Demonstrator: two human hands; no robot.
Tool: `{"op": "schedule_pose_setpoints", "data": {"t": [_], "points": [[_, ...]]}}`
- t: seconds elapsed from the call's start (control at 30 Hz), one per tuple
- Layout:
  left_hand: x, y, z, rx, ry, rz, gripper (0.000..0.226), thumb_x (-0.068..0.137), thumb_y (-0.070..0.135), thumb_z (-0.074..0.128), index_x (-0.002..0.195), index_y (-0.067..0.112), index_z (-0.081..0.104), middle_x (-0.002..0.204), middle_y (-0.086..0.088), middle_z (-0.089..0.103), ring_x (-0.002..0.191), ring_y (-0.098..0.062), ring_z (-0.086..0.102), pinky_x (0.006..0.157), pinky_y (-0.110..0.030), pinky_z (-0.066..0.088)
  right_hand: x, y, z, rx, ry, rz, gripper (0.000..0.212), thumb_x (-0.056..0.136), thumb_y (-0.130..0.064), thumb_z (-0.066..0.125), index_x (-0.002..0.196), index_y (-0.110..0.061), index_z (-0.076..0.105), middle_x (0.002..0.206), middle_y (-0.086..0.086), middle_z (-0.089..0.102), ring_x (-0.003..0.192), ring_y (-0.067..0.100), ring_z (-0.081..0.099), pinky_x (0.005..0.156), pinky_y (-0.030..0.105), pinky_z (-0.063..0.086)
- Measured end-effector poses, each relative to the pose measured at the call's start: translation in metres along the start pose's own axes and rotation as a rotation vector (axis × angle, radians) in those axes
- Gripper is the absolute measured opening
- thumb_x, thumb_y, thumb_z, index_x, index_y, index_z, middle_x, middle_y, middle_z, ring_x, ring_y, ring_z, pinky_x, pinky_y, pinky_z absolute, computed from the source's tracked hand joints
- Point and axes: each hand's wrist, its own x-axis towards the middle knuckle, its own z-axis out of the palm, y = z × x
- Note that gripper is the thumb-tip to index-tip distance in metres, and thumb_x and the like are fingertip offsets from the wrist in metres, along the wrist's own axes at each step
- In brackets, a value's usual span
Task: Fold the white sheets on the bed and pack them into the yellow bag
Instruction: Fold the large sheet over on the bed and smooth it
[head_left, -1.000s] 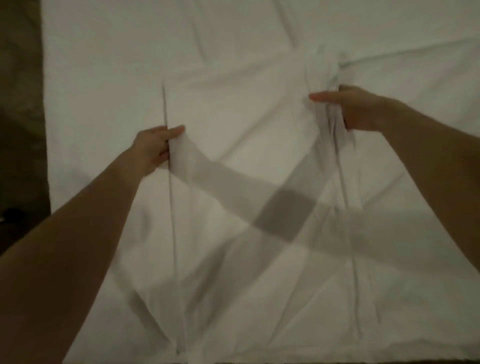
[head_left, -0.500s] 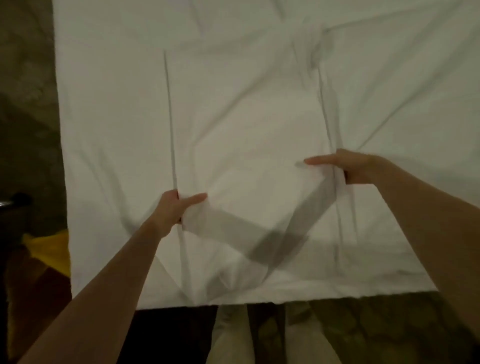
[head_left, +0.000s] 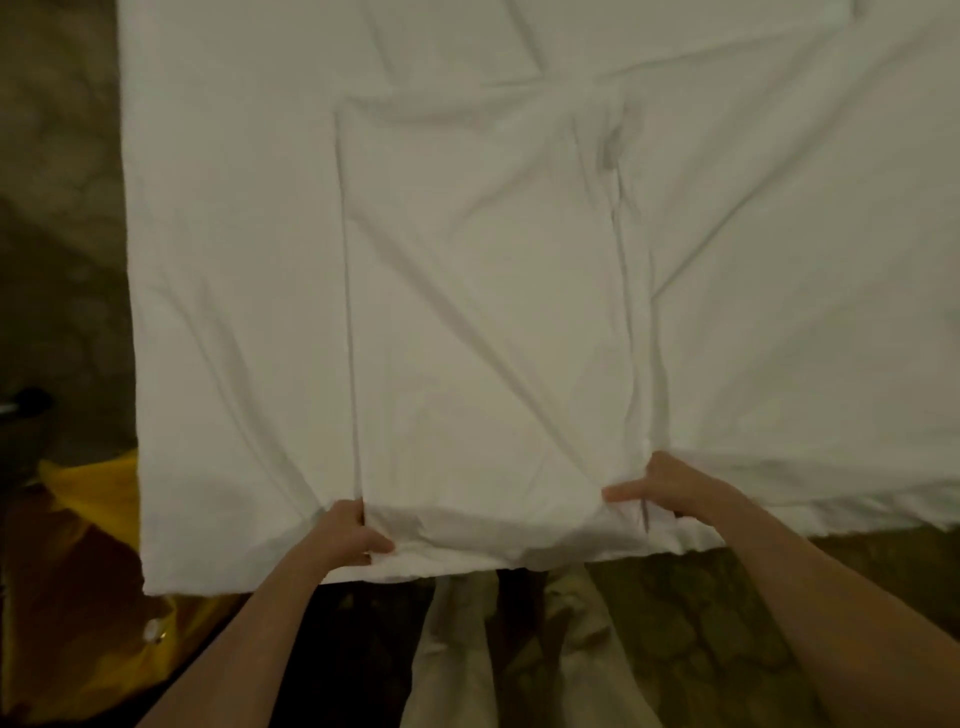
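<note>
A white sheet (head_left: 483, 291), folded into a long rectangle, lies flat on the white-covered bed (head_left: 779, 234), its near end at the bed's front edge. My left hand (head_left: 350, 535) pinches the sheet's near left corner. My right hand (head_left: 670, 491) grips the near right corner, fingers curled into the cloth. The yellow bag (head_left: 93, 499) lies on the floor to the left of the bed, partly hidden by the bed's corner.
The bed's left edge (head_left: 130, 312) runs beside a dark patterned floor (head_left: 57, 208). My legs in light trousers (head_left: 519, 649) stand against the bed's front edge. A dark object (head_left: 26, 410) sits at the far left.
Both hands have slid along the sheet's long sides from its far part to its near corners. The view has pulled back, showing the bed's front edge and the yellow bag.
</note>
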Motion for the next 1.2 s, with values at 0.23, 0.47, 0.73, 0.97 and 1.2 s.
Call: {"op": "schedule_pose_setpoints", "data": {"t": [0.23, 0.47, 0.73, 0.97, 1.2], "points": [[0.0, 0.066, -0.028, -0.292, 0.123, 0.186, 0.013, 0.086, 0.008, 0.068, 0.096, 0.002, 0.063, 0.086, -0.01, 0.065, 0.074, -0.018, 0.061, 0.046, -0.016, 0.051, 0.004, -0.066, -0.037, 0.326, 0.246, -0.195, 0.052, 0.073, -0.043, 0.078, 0.109, -0.008, 0.066, 0.101, 0.009, 0.069, 0.092, 0.025, 0.066, 0.086, 0.042, 0.054], [0.024, 0.14, -0.056, -0.493, 0.34, 0.379, 0.01, 0.09, 0.016, 0.065, 0.088, 0.008, 0.061, 0.093, -0.011, 0.061, 0.092, -0.026, 0.057, 0.087, -0.042, 0.05, 0.021, -0.162, -0.065, 0.645, 0.448, -0.401, 0.046, 0.081, -0.028, 0.075, 0.119, -0.005, 0.062, 0.114, 0.008, 0.064, 0.101, 0.018, 0.061, 0.07, 0.019, 0.05], [0.055, 0.225, -0.1, -0.557, 0.402, 0.482, 0.017, 0.091, 0.016, 0.065, 0.104, 0.007, 0.061, 0.088, -0.005, 0.062, 0.091, -0.023, 0.058, 0.072, -0.031, 0.051, 0.046, -0.23, -0.101, 0.685, 0.49, -0.448, 0.062, 0.08, -0.04, 0.074, 0.129, -0.007, 0.056, 0.118, 0.003, 0.059, 0.101, 0.016, 0.054, 0.095, 0.029, 0.044], [0.088, 0.308, -0.143, -0.61, 0.39, 0.528, 0.024, 0.085, 0.02, 0.072, 0.101, 0.005, 0.062, 0.083, -0.003, 0.064, 0.075, -0.018, 0.064, 0.067, -0.03, 0.054, 0.084, -0.302, -0.13, 0.82, 0.546, -0.511, 0.072, 0.066, -0.03, 0.086, 0.125, 0.001, 0.057, 0.113, 0.009, 0.064, 0.1, 0.024, 0.064, 0.085, 0.038, 0.057], [0.113, 0.374, -0.18, -0.622, 0.417, 0.616, 0.017, 0.083, 0.016, 0.074, 0.081, 0.012, 0.058, 0.08, 0.0, 0.062, 0.066, -0.01, 0.062, 0.066, -0.028, 0.054, 0.113, -0.352, -0.162, 0.586, 0.789, -0.754, 0.018, 0.062, -0.017, 0.078, 0.065, -0.027, 0.063, 0.072, -0.01, 0.065, 0.072, 0.003, 0.062, 0.076, 0.027, 0.054]]}}
